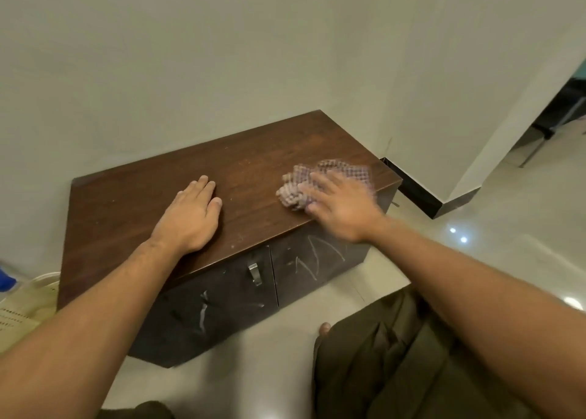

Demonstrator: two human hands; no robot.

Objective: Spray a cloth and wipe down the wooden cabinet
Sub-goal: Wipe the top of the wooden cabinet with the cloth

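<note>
Your right hand (339, 209) lay spread, palm down, pressing the crumpled checked cloth (312, 182) onto the cabinet top (253, 171) near its right front corner; the hand was blurred. Your left hand (190, 215) rested flat and empty, fingers together, on the middle of the top. The cloth looked soft and light, likely to bunch, so pressing from above with a flat palm suited it. The front and right edges were close; open wood lay toward the wall (190, 69) and leftward.

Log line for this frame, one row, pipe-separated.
wiping | right hand on cloth, cabinet top right end | left hand flat, bracing
</note>
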